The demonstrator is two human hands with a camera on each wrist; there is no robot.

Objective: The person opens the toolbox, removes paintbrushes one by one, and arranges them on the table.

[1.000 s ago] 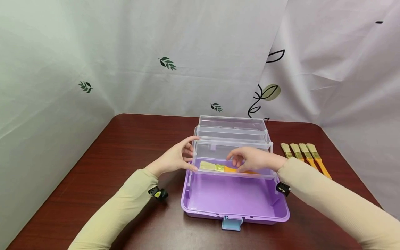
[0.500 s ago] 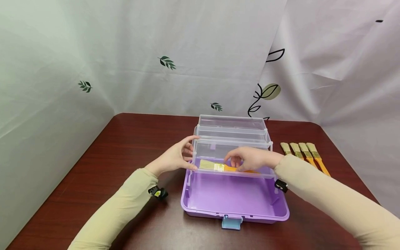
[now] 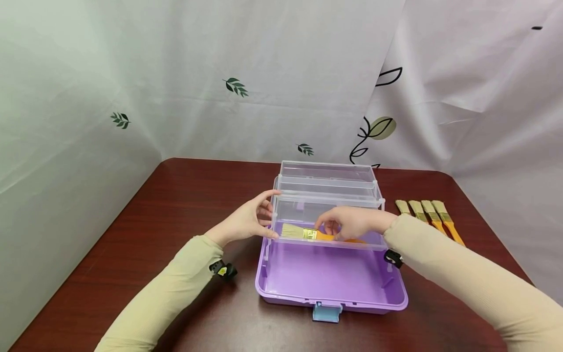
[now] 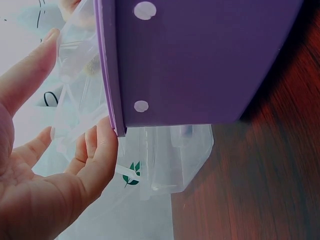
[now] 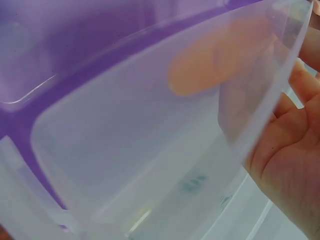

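A purple box [image 3: 325, 276] with clear fold-out trays stands in front of me. In its lowest clear tray [image 3: 373, 238] lies a paintbrush [image 3: 292, 231], bristles to the left. Fingertips and thumb of my right hand [image 3: 354, 222] pinch its orange handle. Seen from the right wrist, the handle end [image 5: 210, 65] shows blurred through the tray wall. My left hand [image 3: 242, 221] holds the tray's left end between thumb and fingers. In the left wrist view, one finger of that hand [image 4: 55, 192] touches the purple rim [image 4: 112, 100].
Several more paintbrushes [image 3: 444, 212] lie side by side on the dark red table [image 3: 211, 190], right of the box. A blue latch [image 3: 327, 313] hangs at the box's front edge. Clear upper trays [image 3: 327, 171] rise behind, with a pale curtain [image 3: 264, 127] at the back.
My right hand has closed its fingers a little around the brush handle, and its wrist has shifted slightly left. The left hand stays on the tray.
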